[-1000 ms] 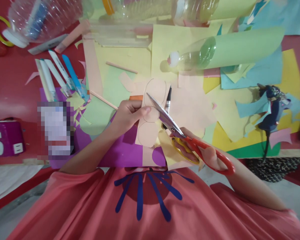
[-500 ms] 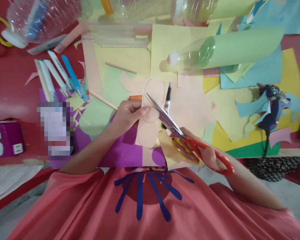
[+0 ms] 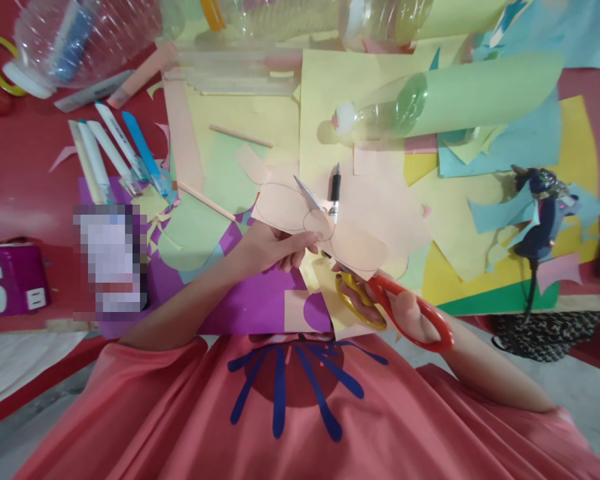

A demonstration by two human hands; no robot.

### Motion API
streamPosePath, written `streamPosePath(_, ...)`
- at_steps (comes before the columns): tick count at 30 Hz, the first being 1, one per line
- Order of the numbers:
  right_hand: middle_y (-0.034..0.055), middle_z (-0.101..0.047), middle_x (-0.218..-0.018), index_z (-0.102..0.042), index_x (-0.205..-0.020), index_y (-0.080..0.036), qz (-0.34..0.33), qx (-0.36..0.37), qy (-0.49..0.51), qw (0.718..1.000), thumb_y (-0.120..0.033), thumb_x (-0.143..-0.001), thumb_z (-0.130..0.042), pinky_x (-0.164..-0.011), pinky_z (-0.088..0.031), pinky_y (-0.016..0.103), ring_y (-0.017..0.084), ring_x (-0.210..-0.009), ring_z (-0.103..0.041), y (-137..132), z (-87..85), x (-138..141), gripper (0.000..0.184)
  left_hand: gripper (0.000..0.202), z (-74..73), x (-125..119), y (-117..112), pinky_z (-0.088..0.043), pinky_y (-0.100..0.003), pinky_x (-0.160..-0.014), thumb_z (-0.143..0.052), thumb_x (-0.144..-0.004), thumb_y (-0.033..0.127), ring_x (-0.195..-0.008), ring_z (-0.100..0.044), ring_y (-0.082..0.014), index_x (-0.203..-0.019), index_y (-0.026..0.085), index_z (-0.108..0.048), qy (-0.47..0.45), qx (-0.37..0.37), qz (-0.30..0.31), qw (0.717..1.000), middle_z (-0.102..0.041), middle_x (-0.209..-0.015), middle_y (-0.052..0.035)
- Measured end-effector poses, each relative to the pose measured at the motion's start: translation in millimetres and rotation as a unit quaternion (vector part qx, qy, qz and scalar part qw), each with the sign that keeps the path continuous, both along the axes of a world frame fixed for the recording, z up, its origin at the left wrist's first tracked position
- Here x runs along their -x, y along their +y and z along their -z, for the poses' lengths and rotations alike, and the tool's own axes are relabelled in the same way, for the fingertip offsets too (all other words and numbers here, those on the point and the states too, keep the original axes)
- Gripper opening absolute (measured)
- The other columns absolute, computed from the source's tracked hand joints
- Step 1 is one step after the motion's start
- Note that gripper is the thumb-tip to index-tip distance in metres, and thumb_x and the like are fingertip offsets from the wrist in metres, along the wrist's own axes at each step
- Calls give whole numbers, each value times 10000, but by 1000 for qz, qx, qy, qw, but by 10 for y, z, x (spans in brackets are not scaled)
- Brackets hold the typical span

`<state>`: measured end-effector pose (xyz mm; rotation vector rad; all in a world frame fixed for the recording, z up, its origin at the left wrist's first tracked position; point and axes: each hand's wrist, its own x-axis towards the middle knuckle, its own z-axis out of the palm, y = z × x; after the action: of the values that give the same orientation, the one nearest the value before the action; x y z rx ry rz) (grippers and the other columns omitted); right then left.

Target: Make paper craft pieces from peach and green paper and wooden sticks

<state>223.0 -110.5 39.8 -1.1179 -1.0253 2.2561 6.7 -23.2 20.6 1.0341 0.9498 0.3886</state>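
Observation:
Pinched in my left hand [image 3: 275, 247] is a piece of peach paper [image 3: 357, 245] with rounded outlines drawn on it, a small circle between two larger shapes. My right hand [image 3: 405, 307] grips a pair of scissors [image 3: 413, 313] with red handles. The paper covers much of the blades; the tip shows above its upper edge. Yellow handles of a second pair of scissors [image 3: 350, 298] appear beside my right fingers, and I cannot tell whether the hand holds them too. A black pen [image 3: 335, 190] lies just beyond the paper.
A bottle wrapped in green paper [image 3: 460, 97] lies at the back right, and a clear bottle [image 3: 105, 40] at the back left. Several markers [image 3: 115, 143] and a blurred phone [image 3: 111, 260] are left. Coloured sheets and scraps cover the red table [image 3: 25, 160]. A dark blue tool [image 3: 540, 220] lies right.
My left hand has turned the peach paper from upright to lying sideways, so it now covers much of the blades. The scissors have shifted slightly left.

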Motion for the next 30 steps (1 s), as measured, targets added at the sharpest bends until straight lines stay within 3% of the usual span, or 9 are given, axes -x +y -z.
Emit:
streamPosePath(6, -41, -357, -737, -511, -1260, -291, 6, -30, -16, 999, -891, -679, -461, -412, -212, 227, 68, -496, -239, 28, -34, 31, 837, 442, 16, -30, -16, -302, -155, -323, -661, -757, 583, -345, -433, -34, -645, 157, -629, 4, 12, 22, 1000, -513, -451, 52)
streamPosePath(11, -48, -348, -689, -531, -1234, -283, -3, -69, -30, 997, -887, -702, -432, -523, -355, 277, 96, -520, -271, 34, 1, -14, 811, 386, 14, -14, -6, -317, -164, -341, -649, -768, 526, -356, -451, -42, -650, 158, -638, 1, 19, 23, 1000, -525, -448, 50)
streamPosePath(19, -70, -327, -642, -509, -1028, -238, 2, -95, -61, 994, -846, -753, -438, -478, -181, 268, 78, -486, -212, 67, -75, -81, 671, 327, 32, 7, -1, -350, -169, -339, -701, -744, 443, -336, -471, -48, -629, 139, -665, -38, 32, -5, 999, -560, -436, 37)
streamPosePath(22, -76, -326, -621, -479, -968, -228, 23, -105, -69, 992, -862, -728, -449, -469, -175, 263, 76, -497, -207, 51, -44, -108, 679, 336, 35, 18, 8, -345, -166, -319, -739, -717, 426, -335, -487, -54, -580, 132, -654, -44, 30, -13, 998, -583, -440, 21)
streamPosePath(27, -69, -340, -624, -493, -1067, -244, 28, -108, -79, 991, -837, -742, -476, -451, -194, 262, 85, -502, -232, 17, 24, -126, 676, 382, 55, 32, 20, -357, -161, -316, -753, -706, 447, -332, -497, -57, -532, 132, -623, -46, 9, -23, 999, -596, -442, 7)
streamPosePath(30, -66, -340, -651, -478, -1079, -251, 21, -118, -73, 990, -831, -756, -461, -456, -219, 261, 83, -504, -229, 16, 7, -124, 664, 452, 72, 24, 16, -381, -171, -321, -691, -753, 507, -333, -502, -64, -512, 139, -588, -37, -8, -71, 997, -611, -455, -11)
